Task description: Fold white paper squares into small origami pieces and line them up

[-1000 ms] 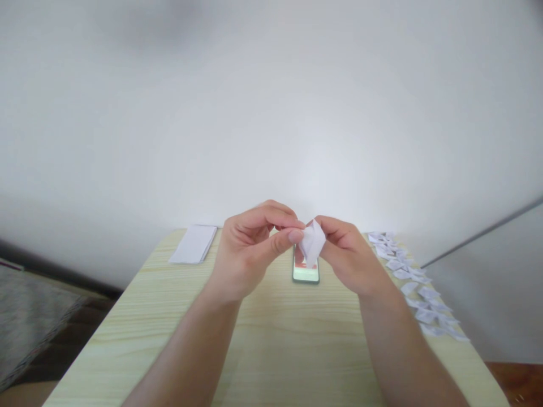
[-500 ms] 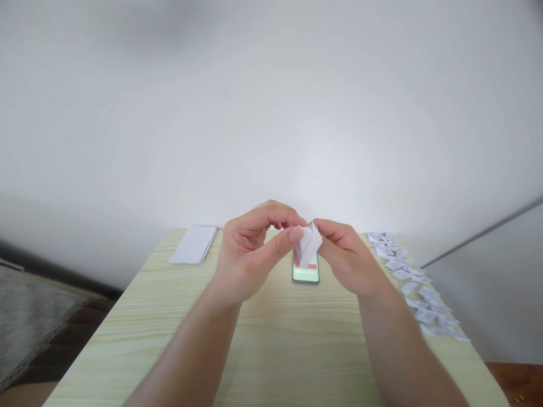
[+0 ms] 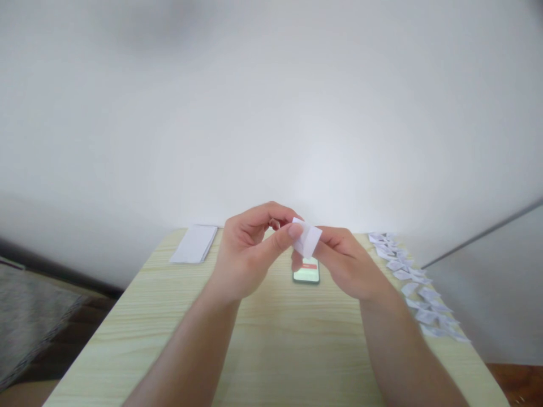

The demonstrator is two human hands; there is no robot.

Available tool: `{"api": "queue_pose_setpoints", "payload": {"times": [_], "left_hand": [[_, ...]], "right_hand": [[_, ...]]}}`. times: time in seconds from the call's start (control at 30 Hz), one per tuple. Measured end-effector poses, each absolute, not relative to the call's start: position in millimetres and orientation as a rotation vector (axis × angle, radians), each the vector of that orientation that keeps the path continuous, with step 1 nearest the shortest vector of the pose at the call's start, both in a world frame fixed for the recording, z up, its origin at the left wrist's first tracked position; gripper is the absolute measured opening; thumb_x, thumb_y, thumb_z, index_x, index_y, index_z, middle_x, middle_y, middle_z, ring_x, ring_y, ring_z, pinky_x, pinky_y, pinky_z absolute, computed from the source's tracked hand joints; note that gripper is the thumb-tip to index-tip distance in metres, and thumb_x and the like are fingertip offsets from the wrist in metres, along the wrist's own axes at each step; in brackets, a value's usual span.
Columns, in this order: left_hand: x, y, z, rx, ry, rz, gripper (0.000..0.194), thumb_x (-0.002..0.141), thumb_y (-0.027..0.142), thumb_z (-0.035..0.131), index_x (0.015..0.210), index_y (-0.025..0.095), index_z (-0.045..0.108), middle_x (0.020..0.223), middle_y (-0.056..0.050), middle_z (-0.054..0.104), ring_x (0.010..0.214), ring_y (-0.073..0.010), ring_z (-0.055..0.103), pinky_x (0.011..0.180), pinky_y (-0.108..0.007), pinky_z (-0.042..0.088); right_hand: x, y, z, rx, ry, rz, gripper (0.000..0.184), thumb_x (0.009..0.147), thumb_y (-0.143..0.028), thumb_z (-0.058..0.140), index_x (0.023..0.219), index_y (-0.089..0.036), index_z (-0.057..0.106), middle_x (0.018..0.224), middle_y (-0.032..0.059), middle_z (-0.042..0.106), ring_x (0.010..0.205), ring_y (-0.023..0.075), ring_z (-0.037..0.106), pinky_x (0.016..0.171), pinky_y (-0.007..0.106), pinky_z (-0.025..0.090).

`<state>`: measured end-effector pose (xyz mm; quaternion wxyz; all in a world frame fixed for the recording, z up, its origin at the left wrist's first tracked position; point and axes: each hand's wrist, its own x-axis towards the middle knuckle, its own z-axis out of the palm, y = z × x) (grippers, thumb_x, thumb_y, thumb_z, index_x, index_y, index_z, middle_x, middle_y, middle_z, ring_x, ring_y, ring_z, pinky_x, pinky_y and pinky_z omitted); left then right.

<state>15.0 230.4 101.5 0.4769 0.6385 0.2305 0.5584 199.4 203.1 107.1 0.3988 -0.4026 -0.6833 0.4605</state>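
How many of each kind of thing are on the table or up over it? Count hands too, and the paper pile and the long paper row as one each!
Left hand and right hand: 2
Held paper: 1
Phone: 1
Paper pile: 1
Paper row: 1 (overlapping pieces, too blurry to count)
Total: 6

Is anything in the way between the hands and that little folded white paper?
Nothing that I can see. The left hand has its thumb right on the folded paper, and the right hand is at its other side, fingertips partly hidden. The phone shows behind the paper, not between.
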Motion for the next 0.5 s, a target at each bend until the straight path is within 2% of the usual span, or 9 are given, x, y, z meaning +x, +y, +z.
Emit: {"api": "queue_pose_setpoints", "payload": {"times": [0.1, 0.23, 0.4, 0.5], "left_hand": [[13.3, 232.2, 101.3, 1.501, 0.546, 1.324, 0.009, 0.092, 0.027, 0.074, 0.091, 0.018, 0.075, 0.077, -0.005, 0.068, 0.07, -0.0166, 0.063, 0.064, -0.032, 0.05], [12.0, 237.0, 98.1, 1.466, 0.626, 1.383, 0.011, 0.089, 0.028, 0.078, 0.086, 0.018, 0.076, 0.078, -0.004, 0.07, 0.073, -0.0148, 0.062, 0.065, -0.028, 0.048], [20.9, 239.5, 93.7, 1.51, 0.752, 1.349, 0.018, 0.089, 0.035, 0.077, 0.083, 0.018, 0.075, 0.075, -0.002, 0.067, 0.074, -0.0139, 0.059, 0.068, -0.027, 0.047], [23.4, 242.8, 91.7, 1.492, 0.862, 1.406, 0.02, 0.09, 0.037, 0.075, 0.083, 0.018, 0.074, 0.075, -0.001, 0.067, 0.073, -0.0141, 0.059, 0.069, -0.028, 0.048]], "right_hand": [[202.3, 202.4, 109.9, -1.059, -1.773, 1.183, 0.04, 0.103, -0.047, 0.055, 0.08, -0.021, 0.075, 0.081, 0.0015, 0.073, 0.075, 0.0159, 0.063, 0.072, 0.03, 0.045], [209.8, 205.2, 109.8, -1.124, -1.761, 1.116, 0.03, 0.101, -0.036, 0.061, 0.081, -0.021, 0.077, 0.081, 0.0011, 0.076, 0.077, 0.0163, 0.067, 0.073, 0.029, 0.048], [208.9, 209.5, 104.8, -1.179, -1.704, 1.065, 0.033, 0.1, -0.037, 0.059, 0.078, -0.021, 0.078, 0.081, 0.0021, 0.078, 0.081, 0.0189, 0.071, 0.077, 0.032, 0.052], [208.2, 212.3, 101.1, -1.287, -1.727, 1.0, 0.029, 0.097, -0.033, 0.06, 0.076, -0.022, 0.076, 0.08, 0.0011, 0.077, 0.08, 0.0183, 0.071, 0.075, 0.031, 0.052]]}}
